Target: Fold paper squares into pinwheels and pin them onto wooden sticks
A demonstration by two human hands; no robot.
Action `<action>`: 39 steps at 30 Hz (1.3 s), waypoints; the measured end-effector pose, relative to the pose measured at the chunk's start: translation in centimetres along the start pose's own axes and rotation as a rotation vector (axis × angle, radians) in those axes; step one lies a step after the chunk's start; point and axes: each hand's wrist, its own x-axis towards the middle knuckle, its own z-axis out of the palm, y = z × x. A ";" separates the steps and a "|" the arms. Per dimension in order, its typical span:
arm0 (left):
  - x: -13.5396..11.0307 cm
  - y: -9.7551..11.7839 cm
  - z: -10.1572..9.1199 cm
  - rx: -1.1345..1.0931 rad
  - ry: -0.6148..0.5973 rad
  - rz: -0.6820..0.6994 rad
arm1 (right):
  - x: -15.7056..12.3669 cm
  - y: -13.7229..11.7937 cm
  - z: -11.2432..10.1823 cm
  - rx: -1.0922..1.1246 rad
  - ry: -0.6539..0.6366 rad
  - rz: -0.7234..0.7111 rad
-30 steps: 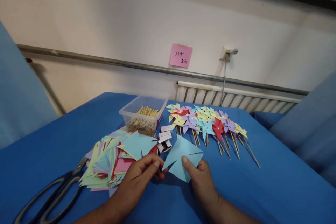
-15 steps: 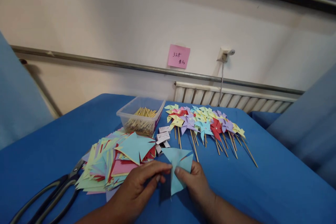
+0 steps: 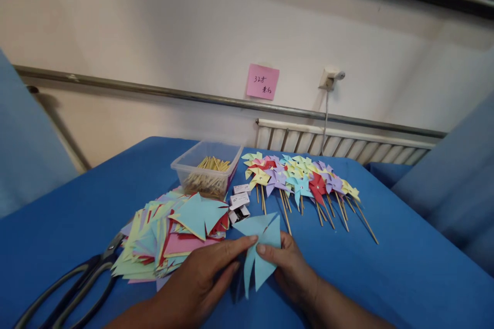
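Observation:
A light blue paper with slits cut into its corners is held above the table. My right hand grips it at its right edge, thumb on top near the middle and fingers behind. From the other side my left hand reaches in, its index fingertip touching the paper near the centre and its thumb apart below. Left of the hands lies a pile of slit paper squares in several colours, a light blue one on top.
Large scissors lie at the left. Behind the pile stands a clear plastic box of short wooden sticks, with small white boxes beside it. Several finished paper pinwheels on sticks lie at the back right, before a radiator.
The left index finger has moved onto the middle of the paper, and its thumb has drawn away. The paper has shifted slightly left, and its lower points now spread apart.

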 end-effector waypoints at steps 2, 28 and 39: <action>0.0 0.2 0.0 0.016 0.021 0.033 | 0.0 -0.2 0.0 0.020 -0.016 0.006; 1.6 0.5 0.3 -0.547 0.047 -0.563 | -0.3 0.0 -0.6 -0.250 -0.152 0.033; 1.8 1.0 0.1 -0.695 0.052 -0.663 | 0.0 -0.1 -0.2 -0.078 -0.050 0.016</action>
